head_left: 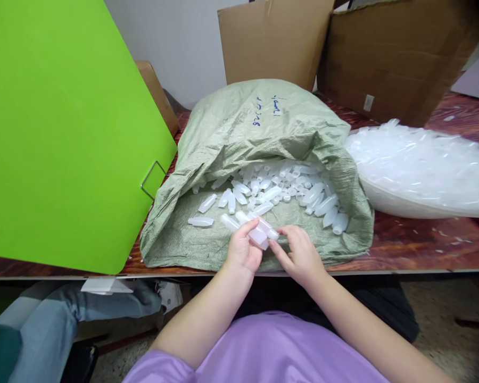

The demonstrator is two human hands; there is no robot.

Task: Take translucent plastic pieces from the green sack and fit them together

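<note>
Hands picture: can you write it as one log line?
left hand: holds small bottles | right hand: touches them | sack: open, more inside
</note>
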